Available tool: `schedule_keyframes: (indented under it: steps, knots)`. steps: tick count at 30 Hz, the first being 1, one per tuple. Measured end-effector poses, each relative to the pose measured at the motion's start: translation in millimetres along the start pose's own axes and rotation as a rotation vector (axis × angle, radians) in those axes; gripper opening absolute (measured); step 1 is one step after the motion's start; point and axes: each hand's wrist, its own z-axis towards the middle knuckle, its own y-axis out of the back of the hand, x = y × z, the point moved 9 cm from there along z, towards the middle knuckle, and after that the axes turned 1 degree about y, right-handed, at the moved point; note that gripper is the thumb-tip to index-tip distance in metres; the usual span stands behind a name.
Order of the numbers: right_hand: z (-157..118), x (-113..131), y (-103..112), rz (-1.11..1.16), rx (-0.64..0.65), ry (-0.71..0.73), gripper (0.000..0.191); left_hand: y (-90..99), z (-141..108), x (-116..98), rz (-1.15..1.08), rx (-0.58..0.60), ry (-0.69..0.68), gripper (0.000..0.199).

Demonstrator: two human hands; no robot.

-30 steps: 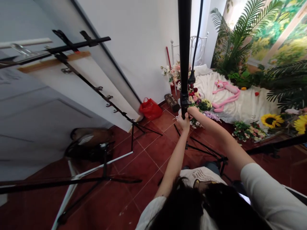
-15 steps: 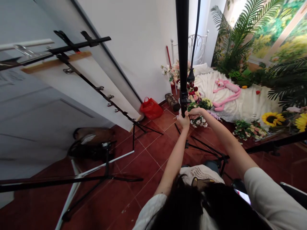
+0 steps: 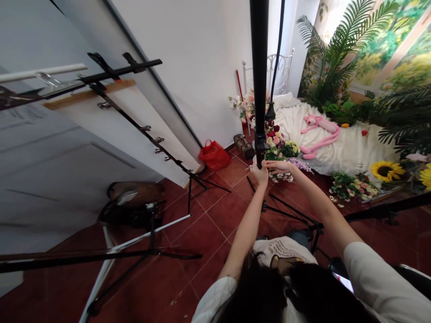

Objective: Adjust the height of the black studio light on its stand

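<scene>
Overhead, from the head view, we see our left hand [image 3: 260,174] curled closed around the lower end of a thick black pole [image 3: 259,80], just below its locking collar [image 3: 261,141]. Our right hand [image 3: 279,167] is unclenched, its fingers stretched out nearly straight and close together, with the tips reaching the pole beside the left hand; we cannot tell whether they press on it. The pole runs up from our hands and out at the top of the view, and beside it a black cable [image 3: 276,58] hangs down to a black plug [image 3: 270,111]. Beneath our right forearm, black tripod legs [image 3: 292,211] spread over the red tile floor [image 3: 208,233]. Beyond our hands lie artificial flowers [image 3: 276,139], and past them a pink plush toy [image 3: 321,130] rests on rumpled cream fabric [image 3: 357,150] in front of a white metal headboard [image 3: 286,72] and palm fronds [image 3: 336,49]. At the right edge we have 2 sunflowers [image 3: 387,171], 1 of them cut off. To our left, a red plastic bag [image 3: 215,154] sits by the wall near a rolled bundle [image 3: 244,146], and metal binder clips [image 3: 145,128] line a slanting black bar [image 3: 126,114] over white panels [image 3: 158,134].
</scene>
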Motion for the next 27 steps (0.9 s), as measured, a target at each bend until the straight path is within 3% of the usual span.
schedule_keyframes:
  steps: [4,7,10,16,18,20,23,27]
  knots:
    - [2,-22,-8,0.028,0.157,-0.182,0.018,0.0,-1,2,-0.008,0.010,0.013,0.064]
    - [6,-37,-11,0.092,0.161,-0.243,0.026,0.5,-1,4,0.007,0.000,0.022,0.063]
    - [14,-38,-13,0.146,0.099,-0.181,0.021,-0.5,-1,4,0.020,0.006,0.011,0.064]
    - [15,-8,3,0.140,-0.068,0.048,0.028,-2.1,0,7,0.016,0.021,0.010,0.064]
    - [6,7,9,0.098,-0.046,0.079,0.019,-2.2,0,7,0.014,0.020,0.006,0.065]
    - [-6,34,6,0.091,0.067,0.157,0.037,-2.5,0,8,0.005,0.022,0.003,0.067]
    - [-25,91,-15,0.042,0.259,0.334,0.077,-3.0,-1,7,-0.013,0.024,0.003,0.072]
    - [-33,152,-59,-0.015,0.268,0.536,0.083,-3.9,-1,4,-0.026,0.036,-0.012,0.076]
